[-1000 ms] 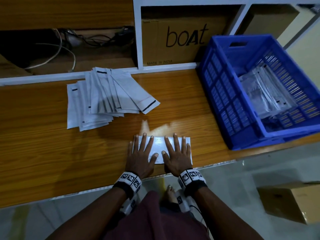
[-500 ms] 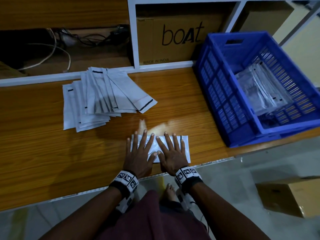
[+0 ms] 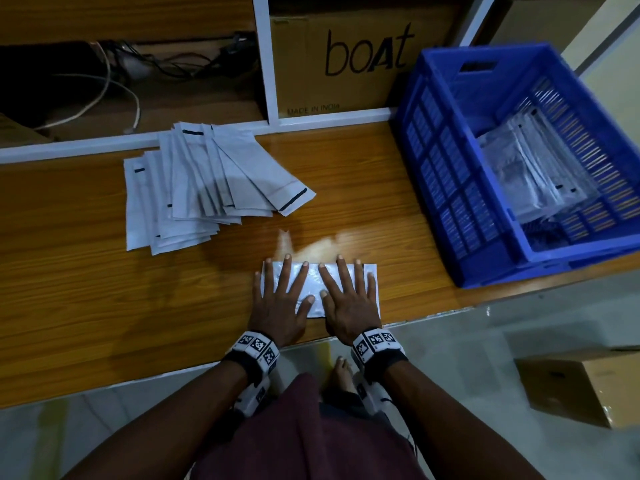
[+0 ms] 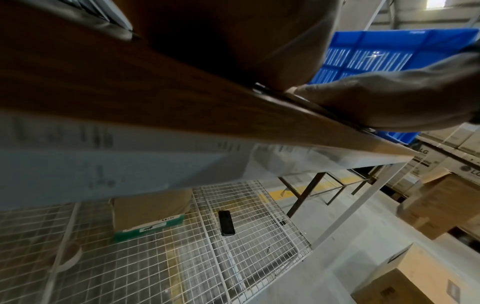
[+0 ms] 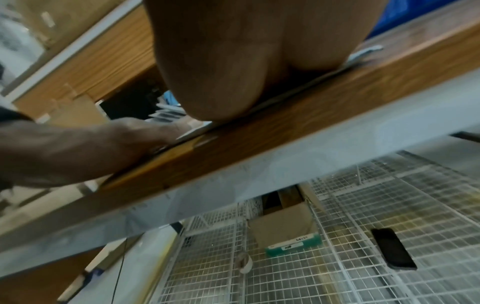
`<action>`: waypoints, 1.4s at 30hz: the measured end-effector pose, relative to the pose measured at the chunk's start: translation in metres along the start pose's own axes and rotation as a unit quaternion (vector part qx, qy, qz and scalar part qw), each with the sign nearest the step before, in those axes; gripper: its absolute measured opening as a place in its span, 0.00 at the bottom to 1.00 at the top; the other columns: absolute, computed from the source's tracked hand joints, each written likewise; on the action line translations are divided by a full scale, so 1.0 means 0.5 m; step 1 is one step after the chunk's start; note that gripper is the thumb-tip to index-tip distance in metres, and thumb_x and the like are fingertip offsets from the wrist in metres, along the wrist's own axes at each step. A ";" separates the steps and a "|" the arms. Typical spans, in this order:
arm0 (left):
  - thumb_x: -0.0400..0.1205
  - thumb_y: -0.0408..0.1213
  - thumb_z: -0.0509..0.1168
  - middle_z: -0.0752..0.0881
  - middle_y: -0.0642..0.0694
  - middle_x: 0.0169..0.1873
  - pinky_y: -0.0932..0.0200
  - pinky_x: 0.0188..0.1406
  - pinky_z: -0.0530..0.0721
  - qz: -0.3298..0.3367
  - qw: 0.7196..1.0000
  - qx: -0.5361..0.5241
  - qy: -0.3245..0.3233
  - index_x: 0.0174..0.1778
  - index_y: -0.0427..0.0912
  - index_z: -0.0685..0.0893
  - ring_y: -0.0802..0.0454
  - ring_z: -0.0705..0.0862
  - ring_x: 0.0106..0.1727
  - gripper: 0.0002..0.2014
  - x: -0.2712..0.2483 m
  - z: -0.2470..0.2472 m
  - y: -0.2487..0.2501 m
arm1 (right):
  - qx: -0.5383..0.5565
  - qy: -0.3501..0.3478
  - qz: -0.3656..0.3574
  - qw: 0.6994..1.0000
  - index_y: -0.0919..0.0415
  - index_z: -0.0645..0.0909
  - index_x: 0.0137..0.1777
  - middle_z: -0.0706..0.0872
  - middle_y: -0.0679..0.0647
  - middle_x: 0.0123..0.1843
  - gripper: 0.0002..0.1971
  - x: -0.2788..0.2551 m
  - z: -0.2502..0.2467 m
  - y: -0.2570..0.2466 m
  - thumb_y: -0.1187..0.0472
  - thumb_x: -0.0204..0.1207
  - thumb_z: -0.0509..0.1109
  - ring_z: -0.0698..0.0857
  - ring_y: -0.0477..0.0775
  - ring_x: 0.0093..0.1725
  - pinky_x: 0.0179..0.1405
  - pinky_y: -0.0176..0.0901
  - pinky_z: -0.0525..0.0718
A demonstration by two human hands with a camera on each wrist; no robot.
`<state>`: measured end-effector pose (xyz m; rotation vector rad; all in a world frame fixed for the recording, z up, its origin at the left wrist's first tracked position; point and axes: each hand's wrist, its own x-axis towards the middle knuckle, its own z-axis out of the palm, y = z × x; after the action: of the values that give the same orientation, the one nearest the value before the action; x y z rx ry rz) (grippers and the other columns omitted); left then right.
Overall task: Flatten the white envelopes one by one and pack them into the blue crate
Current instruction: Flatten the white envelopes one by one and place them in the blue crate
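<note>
My left hand [image 3: 277, 306] and right hand [image 3: 349, 303] lie flat, fingers straight, pressing one white envelope [image 3: 313, 282] at the lower centre of the wooden table [image 3: 86, 289]. One fanned envelope pile [image 3: 201, 188] sits upper left; one blue crate [image 3: 433, 161], upper right, holds more.

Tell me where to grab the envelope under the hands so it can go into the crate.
Pinch the envelope's right short edge with the right hand, coming from the blue crate side. It lies flat, and that edge pokes out past the fingers, probably easiest to lift.
</note>
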<state>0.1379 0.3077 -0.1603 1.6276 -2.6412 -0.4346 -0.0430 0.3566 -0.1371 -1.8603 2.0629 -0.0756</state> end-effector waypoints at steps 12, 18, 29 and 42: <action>0.90 0.54 0.45 0.45 0.49 0.91 0.32 0.86 0.37 0.006 0.999 -0.005 -0.044 0.90 0.60 0.43 0.41 0.39 0.90 0.32 0.021 -0.066 0.015 | -0.017 -0.056 -0.046 0.997 0.41 0.41 0.89 0.38 0.51 0.91 0.32 0.020 -0.083 0.002 0.51 0.89 0.51 0.35 0.62 0.88 0.82 0.70 0.35; 0.91 0.49 0.57 0.56 0.50 0.90 0.32 0.85 0.35 0.008 0.999 -0.013 -0.050 0.91 0.55 0.50 0.48 0.49 0.90 0.33 0.028 -0.100 0.027 | -0.074 -0.034 -0.080 0.993 0.52 0.59 0.86 0.71 0.58 0.80 0.33 0.038 -0.118 -0.008 0.58 0.81 0.63 0.66 0.64 0.80 0.82 0.67 0.52; 0.79 0.37 0.75 0.86 0.54 0.54 0.34 0.81 0.60 0.071 0.985 -0.010 0.157 0.56 0.54 0.86 0.47 0.82 0.62 0.12 0.057 -0.199 0.043 | -0.100 0.115 -0.119 0.981 0.54 0.85 0.65 0.85 0.57 0.55 0.19 0.059 -0.217 -0.041 0.64 0.74 0.74 0.83 0.64 0.54 0.50 0.58 0.80; 0.67 0.49 0.66 0.83 0.55 0.50 0.42 0.71 0.69 0.131 0.988 -0.042 0.064 0.53 0.53 0.82 0.48 0.81 0.57 0.18 -0.027 -0.115 0.033 | -0.099 0.034 -0.049 0.993 0.50 0.77 0.72 0.80 0.56 0.50 0.35 -0.052 -0.057 -0.064 0.49 0.62 0.78 0.78 0.63 0.44 0.40 0.52 0.70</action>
<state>0.1385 0.3131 -0.0991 1.2185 -2.6497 -0.4099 -0.0194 0.3720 -0.0958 -2.1040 2.0879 0.0429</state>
